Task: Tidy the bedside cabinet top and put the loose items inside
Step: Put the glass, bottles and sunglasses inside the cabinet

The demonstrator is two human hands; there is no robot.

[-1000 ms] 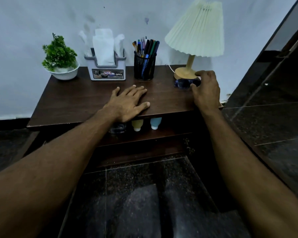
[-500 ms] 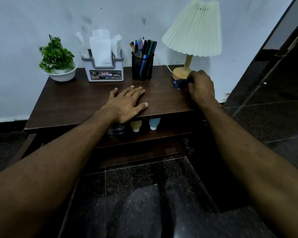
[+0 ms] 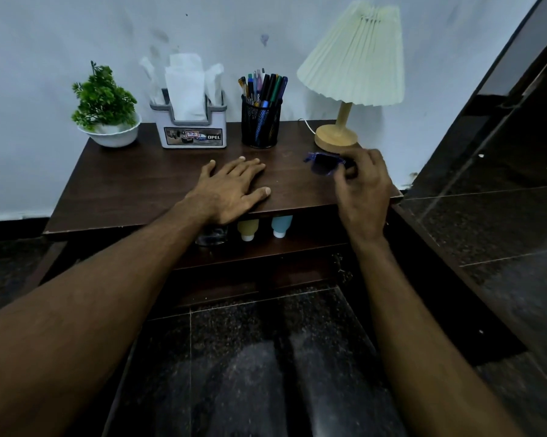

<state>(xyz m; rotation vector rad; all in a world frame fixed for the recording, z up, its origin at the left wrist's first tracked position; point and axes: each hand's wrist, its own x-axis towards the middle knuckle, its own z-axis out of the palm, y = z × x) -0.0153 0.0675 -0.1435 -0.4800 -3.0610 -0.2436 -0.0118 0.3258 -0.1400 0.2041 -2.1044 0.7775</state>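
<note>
Right hand [image 3: 363, 190] pinches a pair of dark blue sunglasses [image 3: 321, 164] by one end, fingers curled round the frame. Left hand [image 3: 231, 190] lies flat and palm down with straight fingers near the front edge of the counter [image 3: 133, 187], holding nothing.

That counter is the dark wooden top of the bedside cabinet. Along its back, against the wall, stand a lamp [image 3: 354, 58] with a pleated shade on the right, a tissue box [image 3: 193, 134] left of the middle, a small green plant [image 3: 105, 102] in a white bowl at the far left, and a mesh pen pot [image 3: 261, 124] between the tissue box and the lamp. These look like things that belong on top. The sunglasses are the one loose item, held just in front of the lamp's wooden base; whether they are clear of the wood or touching it is hard to tell.

Under the top runs an open shelf [image 3: 265, 250], where a yellow bottle [image 3: 247, 228], a blue bottle [image 3: 281, 225] and a clear glass [image 3: 211, 238] sit side by side, the glass partly hidden by the left wrist.

The step in hand seems to be picking up the sunglasses to stow them inside. The next move likely calls for bringing them forward over the front edge, down and in under the top, into the free stretch of shelf right of the blue bottle. The grip is at one end only, so the frame may swing, and it must clear the edge without knocking the bottles
</note>
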